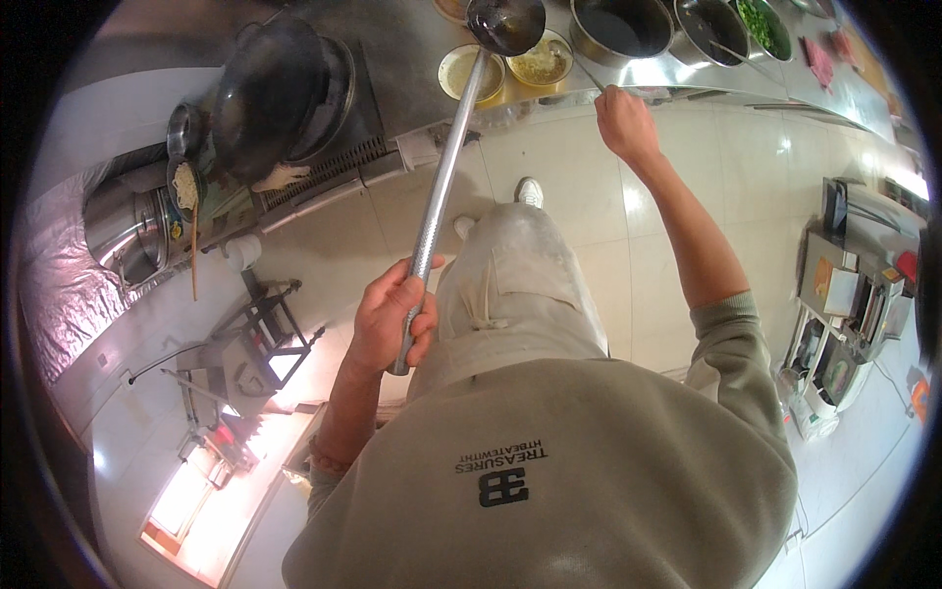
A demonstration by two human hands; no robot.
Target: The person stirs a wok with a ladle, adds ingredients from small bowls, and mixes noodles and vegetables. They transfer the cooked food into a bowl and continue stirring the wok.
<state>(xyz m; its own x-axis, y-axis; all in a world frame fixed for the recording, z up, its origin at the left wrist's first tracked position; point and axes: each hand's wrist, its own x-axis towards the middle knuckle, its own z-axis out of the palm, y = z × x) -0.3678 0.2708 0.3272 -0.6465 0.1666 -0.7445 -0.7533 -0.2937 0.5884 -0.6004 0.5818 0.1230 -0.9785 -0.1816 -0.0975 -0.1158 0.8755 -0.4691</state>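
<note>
My left hand (pixel 381 316) grips the lower end of a long metal ladle (pixel 450 162). The ladle's dark, wet-looking head (pixel 508 26) hangs over the counter, above and between two bowls. Pale liquid fills the left bowl (pixel 489 100). In the right bowl (pixel 546 82) lies a yellowish, lumpy food. My right hand (pixel 627 127) is closed around a thin utensil handle (pixel 591 76) at the counter's front edge. This handle slants towards the right bowl, but its far end is hard to make out.
Right of the bowls stand a deep metal pot (pixel 585 46), a second pot (pixel 688 53) with a utensil in it, and a container of chopped greens (pixel 758 26). At left are a large black wok (pixel 257 103), a strainer holding noodles (pixel 185 184) and a steel stockpot (pixel 121 221).
</note>
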